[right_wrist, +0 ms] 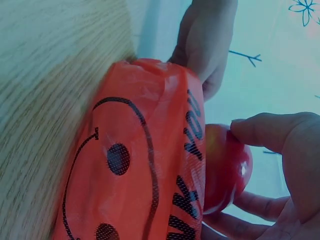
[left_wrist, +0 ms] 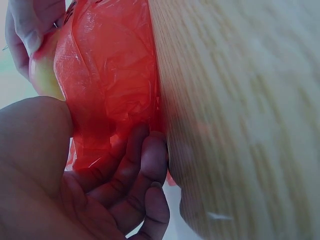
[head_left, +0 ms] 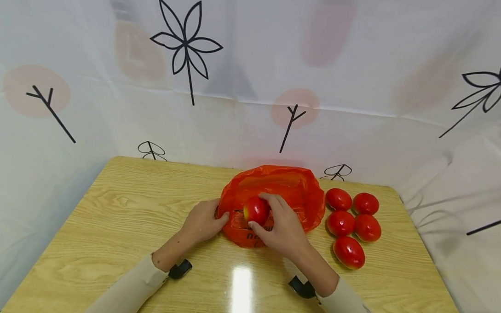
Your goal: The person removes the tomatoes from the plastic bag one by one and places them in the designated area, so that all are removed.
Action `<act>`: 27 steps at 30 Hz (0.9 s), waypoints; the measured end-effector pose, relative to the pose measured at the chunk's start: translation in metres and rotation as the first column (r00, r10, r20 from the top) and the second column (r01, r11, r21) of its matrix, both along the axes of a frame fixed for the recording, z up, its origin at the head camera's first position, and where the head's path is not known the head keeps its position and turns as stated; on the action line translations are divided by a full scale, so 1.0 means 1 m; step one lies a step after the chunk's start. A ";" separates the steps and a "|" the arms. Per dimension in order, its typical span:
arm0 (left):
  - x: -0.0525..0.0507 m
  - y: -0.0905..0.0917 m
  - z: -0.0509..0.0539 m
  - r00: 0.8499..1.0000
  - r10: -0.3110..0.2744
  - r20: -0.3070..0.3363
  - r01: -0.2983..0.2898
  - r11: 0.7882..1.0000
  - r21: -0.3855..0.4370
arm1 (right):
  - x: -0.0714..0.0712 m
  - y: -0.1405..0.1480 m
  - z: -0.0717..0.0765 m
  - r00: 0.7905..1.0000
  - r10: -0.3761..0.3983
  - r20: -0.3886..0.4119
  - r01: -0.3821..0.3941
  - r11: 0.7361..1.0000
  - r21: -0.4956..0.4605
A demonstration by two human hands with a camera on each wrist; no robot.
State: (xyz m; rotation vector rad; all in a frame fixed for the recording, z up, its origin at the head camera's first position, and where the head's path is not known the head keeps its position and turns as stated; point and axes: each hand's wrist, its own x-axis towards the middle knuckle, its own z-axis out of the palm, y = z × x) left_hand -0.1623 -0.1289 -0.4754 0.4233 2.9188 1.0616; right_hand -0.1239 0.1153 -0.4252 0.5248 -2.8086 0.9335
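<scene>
A red plastic bag [head_left: 274, 178] stands with its mouth spread wide on the wooden table; black printing and a smiley face show on its side in the right wrist view. My left hand [head_left: 202, 221] grips the bag's left rim, thumb inside and fingers outside against the plastic [left_wrist: 110, 75]. Between thumb and fingers, my right hand [head_left: 285, 229] holds a red apple [head_left: 256, 210] with a yellow patch, over the bag's opening near its front edge. In the right wrist view the apple [right_wrist: 227, 170] sits partly behind the bag's rim.
Several more red apples [head_left: 341, 223] lie grouped on the table just right of the bag. The wooden table [head_left: 141, 203] meets a white patterned cloth [head_left: 245, 73] at the back and sides. Dark straps [head_left: 180, 268] circle both wrists.
</scene>
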 end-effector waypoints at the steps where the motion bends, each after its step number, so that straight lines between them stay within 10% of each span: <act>1: 0.000 0.000 0.000 1.000 0.000 0.001 0.000 1.000 0.000 | 0.001 0.001 0.000 1.000 0.002 -0.003 -0.002 1.000 -0.004; 27: 0.000 0.000 0.002 1.000 -0.013 0.015 0.013 1.000 -0.010 | 0.026 0.018 0.010 1.000 0.014 -0.011 -0.015 1.000 -0.021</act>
